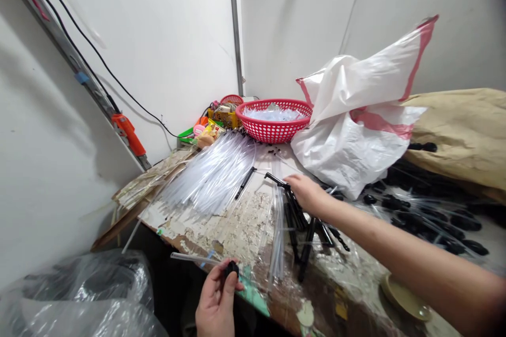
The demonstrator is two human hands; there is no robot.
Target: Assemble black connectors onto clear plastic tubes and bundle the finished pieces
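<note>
My left hand (216, 297), low at the table's front edge, pinches a small black plastic fitting (231, 268). A clear plastic tube (193, 258) sticks out from it to the left. Farther up, my right hand (306, 192) has its fingers closed at the end of a thin black L-shaped nozzle (273, 178). Below that hand lies a loose heap of black plastic tubes (304, 245), partly hidden by the fingers. Beside the heap runs a narrow bundle of clear tubes (278, 247).
A big fan of clear tubes (213, 174) covers the left of the worn table (253, 221). Behind stand a red basket (272, 131) and a white sack (348, 137). Black pump parts (435, 221) crowd the right, near a round dish (405, 297). A plastic bag (87, 295) sits lower left.
</note>
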